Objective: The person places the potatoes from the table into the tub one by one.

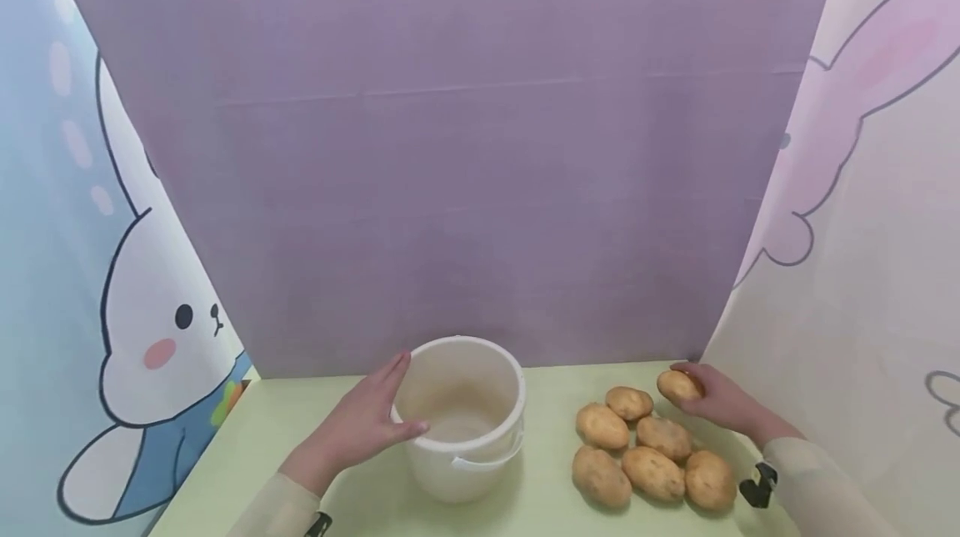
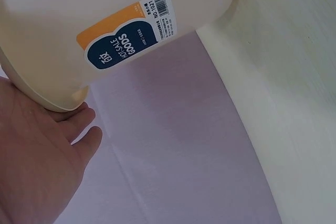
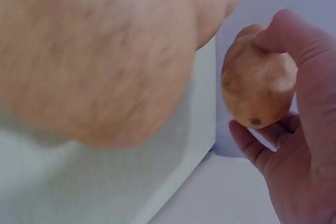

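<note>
Bucket (image 1: 450, 474), int. base (image 1: 461, 427) visible; L hand (image 1: 360, 422) spread at rim (image 1: 465, 444); R hand (image 1: 716, 401) grips potato (image 1: 677, 387).

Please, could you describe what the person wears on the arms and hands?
The left sleeve and right sleeve are pale cream, with a small black piece near the end of each. The left hand and right hand wear no gloves.

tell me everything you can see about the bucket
The bucket is round, off-white and looks like plastic, with a wide open top and a thick rim. A thin pale handle hangs down on its near right side. The left wrist view shows an orange, white and dark blue sticker reading "HOT-SALE GOODS". It stands upright on the pale green table, left of the potatoes; nothing shows inside. The left hand touches its rim.
</note>
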The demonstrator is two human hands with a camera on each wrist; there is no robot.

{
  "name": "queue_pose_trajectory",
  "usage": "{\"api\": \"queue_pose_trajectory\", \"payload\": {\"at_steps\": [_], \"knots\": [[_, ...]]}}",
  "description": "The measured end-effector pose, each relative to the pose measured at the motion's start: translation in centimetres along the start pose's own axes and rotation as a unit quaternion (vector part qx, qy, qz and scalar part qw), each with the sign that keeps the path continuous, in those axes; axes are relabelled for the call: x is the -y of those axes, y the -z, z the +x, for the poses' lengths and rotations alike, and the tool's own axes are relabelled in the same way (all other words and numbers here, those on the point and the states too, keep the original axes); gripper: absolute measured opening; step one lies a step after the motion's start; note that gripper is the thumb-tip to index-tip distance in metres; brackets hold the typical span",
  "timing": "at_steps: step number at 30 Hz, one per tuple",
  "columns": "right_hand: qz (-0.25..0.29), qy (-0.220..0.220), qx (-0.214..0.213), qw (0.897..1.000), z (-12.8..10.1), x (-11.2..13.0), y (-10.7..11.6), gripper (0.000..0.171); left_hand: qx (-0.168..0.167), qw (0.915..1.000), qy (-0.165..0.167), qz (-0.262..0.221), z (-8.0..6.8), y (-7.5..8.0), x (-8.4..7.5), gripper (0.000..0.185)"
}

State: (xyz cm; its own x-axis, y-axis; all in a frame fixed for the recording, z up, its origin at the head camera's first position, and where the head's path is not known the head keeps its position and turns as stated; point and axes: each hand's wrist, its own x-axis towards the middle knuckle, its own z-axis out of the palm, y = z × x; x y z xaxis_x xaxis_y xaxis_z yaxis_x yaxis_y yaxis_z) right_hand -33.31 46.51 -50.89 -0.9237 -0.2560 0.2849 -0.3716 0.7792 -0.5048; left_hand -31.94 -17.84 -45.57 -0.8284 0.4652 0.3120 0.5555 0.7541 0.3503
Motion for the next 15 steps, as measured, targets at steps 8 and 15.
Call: {"api": "queue_pose_trajectory", "payload": {"at_steps": [8,15], "knots": [[0.006,0.021,-0.031,0.999,1.0,2.9,-0.2,0.057,0.002,1.0,0.007,0.005,-0.4,-0.2,0.1,0.122],[-0.005,0.051,-0.06,0.997,2.7,6.5,0.0,0.056,-0.001,0.9998,0.001,0.018,-0.2,-0.1,0.1,0.12]]}}
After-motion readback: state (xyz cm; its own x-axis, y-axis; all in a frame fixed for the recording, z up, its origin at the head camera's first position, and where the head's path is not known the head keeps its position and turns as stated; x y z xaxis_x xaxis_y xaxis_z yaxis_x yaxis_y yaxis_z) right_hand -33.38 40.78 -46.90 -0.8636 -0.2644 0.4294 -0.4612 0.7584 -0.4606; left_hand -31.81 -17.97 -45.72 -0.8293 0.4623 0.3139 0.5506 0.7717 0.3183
